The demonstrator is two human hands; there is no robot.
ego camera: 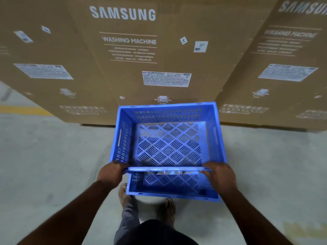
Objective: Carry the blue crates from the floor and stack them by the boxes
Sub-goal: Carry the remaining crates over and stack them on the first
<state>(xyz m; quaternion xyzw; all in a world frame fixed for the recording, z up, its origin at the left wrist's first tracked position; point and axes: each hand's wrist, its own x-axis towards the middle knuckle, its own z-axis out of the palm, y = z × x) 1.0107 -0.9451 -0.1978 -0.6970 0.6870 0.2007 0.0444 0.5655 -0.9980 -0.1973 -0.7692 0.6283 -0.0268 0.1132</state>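
Both hands are clamped on the near rim of the upper blue crate (168, 138) — my left hand (112, 172) curled round its near-left corner, my right hand (220, 175) round its near-right — and I hold it, open side up, over a lower blue crate (172, 186) on the floor (53, 165) by the washing-machine boxes (129, 50). I judge this the stacking step: next I must square the corners and lower it evenly. Its long axis seems to run left to right — parallel to the boxes' face.
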